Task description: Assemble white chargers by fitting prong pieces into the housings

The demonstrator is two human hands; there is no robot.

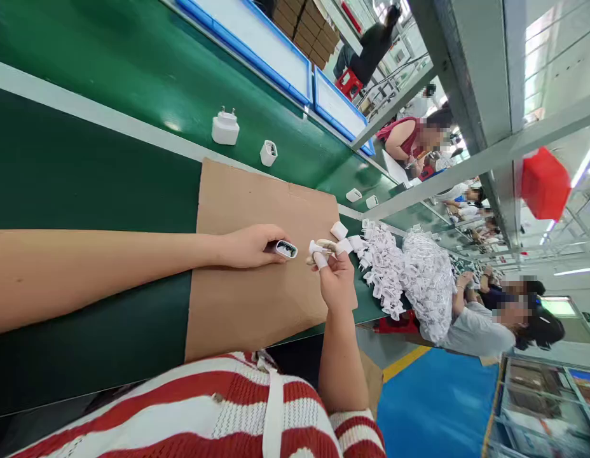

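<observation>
A white charger housing (285,249), open end showing, is gripped in the left hand (247,246) over a sheet of brown cardboard (257,280) laid on a green workbench (85,172). A small white plug part (318,245) is pinched in the taped fingertips of the right hand (336,280), just beside the housing. A heap of white parts (385,267) lies near.

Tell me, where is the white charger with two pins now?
In the head view, the white charger with two pins stands upper left on the green belt, beyond the cardboard sheet, beside a smaller white housing, away from both hands.
</observation>
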